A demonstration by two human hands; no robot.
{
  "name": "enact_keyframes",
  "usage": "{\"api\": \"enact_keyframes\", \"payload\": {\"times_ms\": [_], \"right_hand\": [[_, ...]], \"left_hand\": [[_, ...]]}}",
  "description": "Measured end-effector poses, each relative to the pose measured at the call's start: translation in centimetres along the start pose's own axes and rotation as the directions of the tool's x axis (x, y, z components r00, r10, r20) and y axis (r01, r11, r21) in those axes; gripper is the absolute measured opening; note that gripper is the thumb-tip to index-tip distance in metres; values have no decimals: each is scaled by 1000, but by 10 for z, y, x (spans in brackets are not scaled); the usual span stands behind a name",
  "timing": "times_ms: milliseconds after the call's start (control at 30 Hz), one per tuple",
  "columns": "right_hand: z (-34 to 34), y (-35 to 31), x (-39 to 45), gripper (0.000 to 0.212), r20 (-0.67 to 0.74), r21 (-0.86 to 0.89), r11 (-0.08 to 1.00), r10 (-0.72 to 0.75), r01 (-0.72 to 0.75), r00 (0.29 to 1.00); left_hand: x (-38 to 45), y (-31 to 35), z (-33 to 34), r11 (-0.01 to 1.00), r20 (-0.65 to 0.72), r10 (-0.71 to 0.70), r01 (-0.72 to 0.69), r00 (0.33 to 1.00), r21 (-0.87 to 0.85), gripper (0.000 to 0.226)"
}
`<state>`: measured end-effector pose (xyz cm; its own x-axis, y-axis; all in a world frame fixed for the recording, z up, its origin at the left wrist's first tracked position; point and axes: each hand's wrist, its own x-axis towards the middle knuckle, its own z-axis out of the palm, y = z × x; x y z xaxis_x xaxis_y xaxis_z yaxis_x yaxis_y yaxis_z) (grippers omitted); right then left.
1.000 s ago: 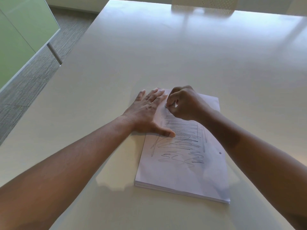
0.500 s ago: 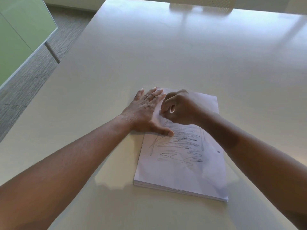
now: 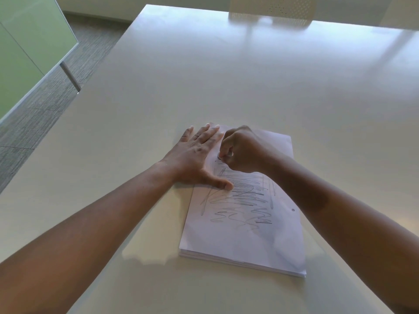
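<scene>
A stack of white paper (image 3: 247, 241) lies on the pale table (image 3: 226, 87); grey pencil scribbles cover the middle of its top sheet. My left hand (image 3: 197, 157) lies flat on the stack's far left edge, fingers straight, with the thumb pressing the page beside the scribbles. My right hand (image 3: 243, 150) is curled into a fist on the far part of the sheet. It pinches a small pale object (image 3: 219, 156) against the paper, just above the scribbles. Most of that object is hidden by the fingers.
The table's left edge runs diagonally, with grey carpet (image 3: 45, 94) beyond it. A green panel (image 3: 25, 48) on a metal leg stands at the far left. A perforated white chair back (image 3: 272, 7) shows behind the table's far edge.
My right fist has shifted slightly over the far part of the page, first towards the left hand, then back right. The left hand and the stack have stayed put.
</scene>
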<state>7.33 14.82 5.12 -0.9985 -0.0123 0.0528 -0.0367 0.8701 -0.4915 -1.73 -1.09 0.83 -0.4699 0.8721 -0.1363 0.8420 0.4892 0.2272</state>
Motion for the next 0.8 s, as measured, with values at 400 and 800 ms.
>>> {"api": "enact_keyframes", "payload": {"times_ms": [400,800], "right_hand": [[8,3,-4,13,-44,-24,1000,-15,14,999],[12,-4,-19,15,-50,92,980,-175,179,983]], "left_hand": [[-20,11,9,1000,5,-21,21,1000,17,156],[-20,12,8,999,20,-35,35,999,6,158]]}}
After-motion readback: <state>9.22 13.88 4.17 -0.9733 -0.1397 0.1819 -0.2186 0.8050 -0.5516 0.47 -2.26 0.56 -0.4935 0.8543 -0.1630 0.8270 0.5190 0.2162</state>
